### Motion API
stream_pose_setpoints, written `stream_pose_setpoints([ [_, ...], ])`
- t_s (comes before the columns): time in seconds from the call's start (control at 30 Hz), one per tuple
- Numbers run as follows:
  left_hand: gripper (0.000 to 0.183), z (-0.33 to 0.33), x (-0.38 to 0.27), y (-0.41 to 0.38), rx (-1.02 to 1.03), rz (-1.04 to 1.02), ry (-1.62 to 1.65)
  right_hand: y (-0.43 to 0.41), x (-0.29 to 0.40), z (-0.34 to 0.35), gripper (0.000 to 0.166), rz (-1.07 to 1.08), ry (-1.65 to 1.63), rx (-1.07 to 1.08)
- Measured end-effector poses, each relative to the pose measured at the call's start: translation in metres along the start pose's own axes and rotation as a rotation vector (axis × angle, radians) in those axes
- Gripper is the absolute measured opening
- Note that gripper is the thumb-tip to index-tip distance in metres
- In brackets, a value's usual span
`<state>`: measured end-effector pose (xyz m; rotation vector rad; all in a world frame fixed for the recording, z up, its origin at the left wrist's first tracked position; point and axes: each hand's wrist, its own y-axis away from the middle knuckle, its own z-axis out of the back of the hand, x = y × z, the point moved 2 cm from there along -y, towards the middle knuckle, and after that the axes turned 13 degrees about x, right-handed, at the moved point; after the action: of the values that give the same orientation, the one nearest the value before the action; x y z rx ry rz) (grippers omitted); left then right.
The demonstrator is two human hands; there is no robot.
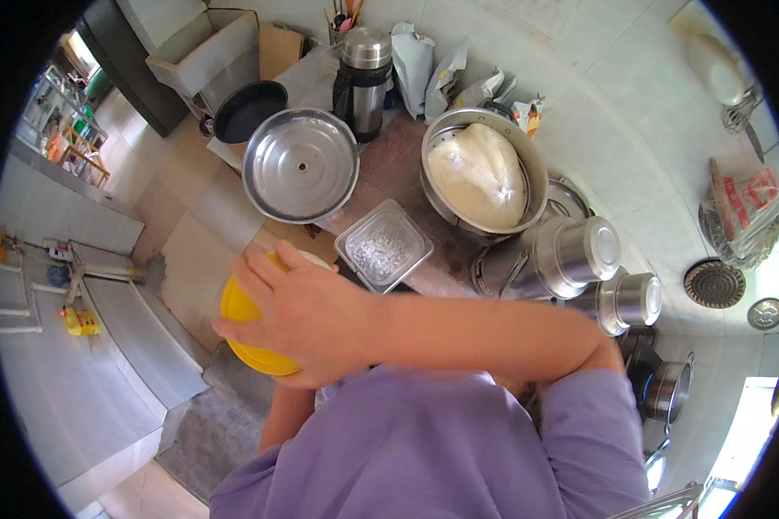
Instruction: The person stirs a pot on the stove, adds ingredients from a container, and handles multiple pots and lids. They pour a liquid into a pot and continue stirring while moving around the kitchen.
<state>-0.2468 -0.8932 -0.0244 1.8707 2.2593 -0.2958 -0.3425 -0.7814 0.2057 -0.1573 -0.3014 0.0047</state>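
Observation:
My right hand (298,305) reaches across to the left and lies with spread fingers over a round yellow lid or container (243,305). The left forearm comes up from below behind it; my left hand is mostly hidden under the right one and the yellow thing, and its fingers cannot be made out. Close by, to the right of my hands, a clear square plastic container (384,245) sits at the table's edge. Beyond it are a shallow round metal lid or pan (300,165) and a metal pot (539,172) holding a plastic-wrapped pale mass (477,175).
A steel thermos jug (365,84) and several bags (412,68) stand along the wall. A black pan (250,111) is at the far left of the table (396,152). Steel canisters (561,256) stand at the right. A yellow bottle (79,321) is at the left.

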Motion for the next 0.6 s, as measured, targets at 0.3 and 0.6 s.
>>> stream_pose_setpoints([
  [0.3, 0.08, 0.021, 0.015, -0.021, 0.081, 0.15, 0.116, -0.003, -0.008, 0.016, 0.076, 0.605, 0.434, 0.617],
  [0.6, 0.079, 0.048, 0.003, -0.015, -0.132, 0.129, 0.006, 0.081, -0.048, 0.014, 0.084, -0.688, -0.668, 0.015],
])
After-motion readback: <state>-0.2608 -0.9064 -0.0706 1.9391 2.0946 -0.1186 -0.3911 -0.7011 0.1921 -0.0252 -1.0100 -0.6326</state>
